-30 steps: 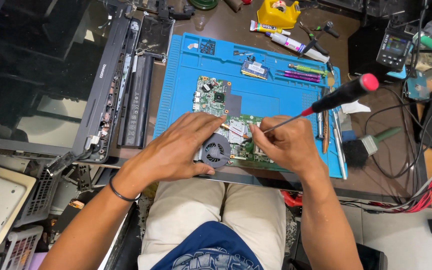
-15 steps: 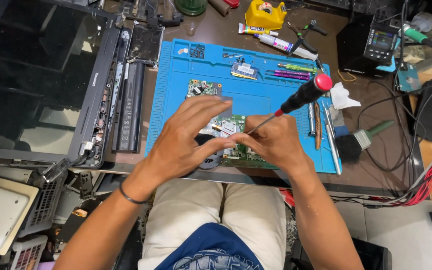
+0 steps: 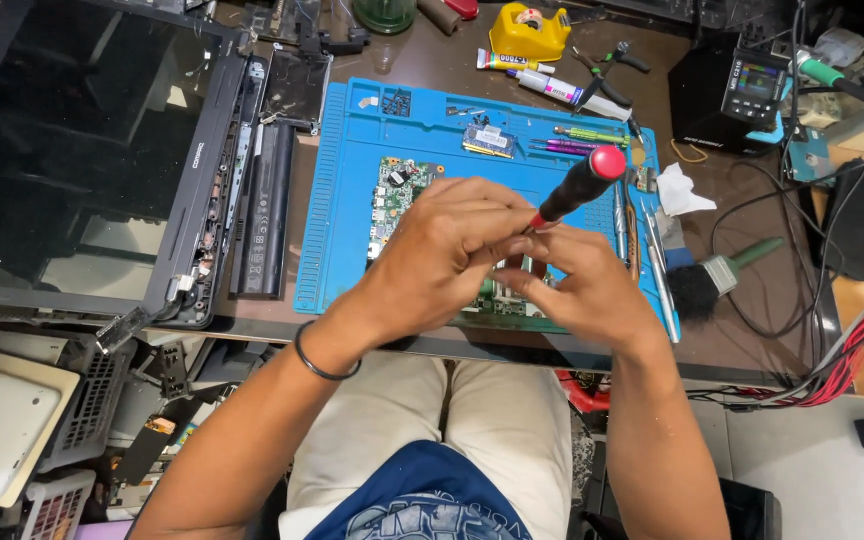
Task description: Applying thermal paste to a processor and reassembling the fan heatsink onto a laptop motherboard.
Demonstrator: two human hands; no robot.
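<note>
Both hands meet above the green circuit board [image 3: 397, 195], which lies on the blue silicone work mat [image 3: 352, 200] near the mat's front edge. Right hand [image 3: 587, 290] is curled around the black-handled screwdriver with red cap [image 3: 580, 183], handle tilted toward the mat's right edge. Left hand [image 3: 442, 255] has its fingers bent over the screwdriver's shaft; whether it grips cannot be told.

brown wooden workbench [image 3: 752, 330] above a pale tiled floor [image 3: 812, 460].
</note>
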